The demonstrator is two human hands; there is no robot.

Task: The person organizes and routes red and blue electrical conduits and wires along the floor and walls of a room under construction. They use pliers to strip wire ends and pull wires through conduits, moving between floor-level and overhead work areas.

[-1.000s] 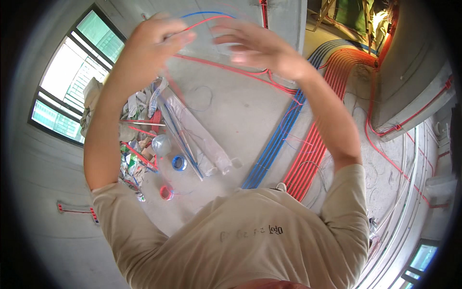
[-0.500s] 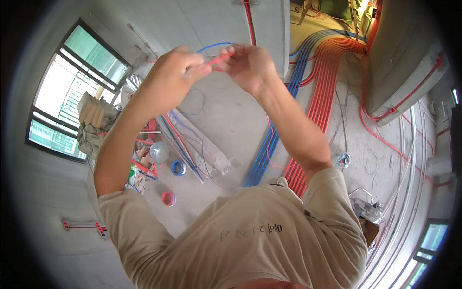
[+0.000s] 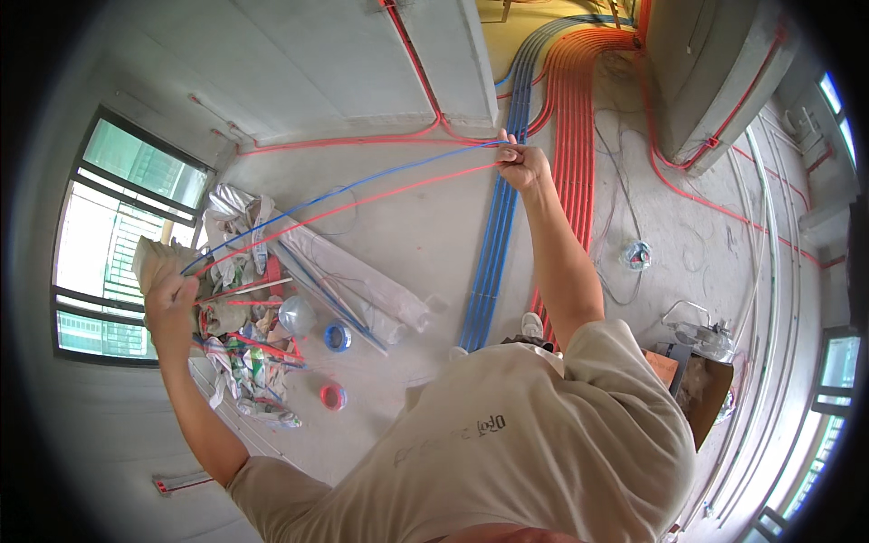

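A blue wire [image 3: 391, 169] and a red wire [image 3: 418, 187] stretch in a slight arc across the room between my two hands. My right hand [image 3: 523, 166], raised at the far middle right, is closed with both wires at its fingers. Low on the left, near the window, my left hand [image 3: 170, 309] is curled, and the wires run down to its fingertips. Its grip is partly hidden and slightly blurred. Both arms are spread wide.
Blue conduits [image 3: 491, 271] and red conduits [image 3: 574, 136] run along the floor. Left of me lie a debris pile [image 3: 258, 366], wrapped lengths [image 3: 362, 281], a blue tape roll [image 3: 338, 338] and a red tape roll [image 3: 332, 395]. An open carton [image 3: 711, 398] stands right.
My hands were close together overhead on a short piece of red wire. They have moved far apart, left hand down and left, right hand slightly right, with both wires now stretched between them.
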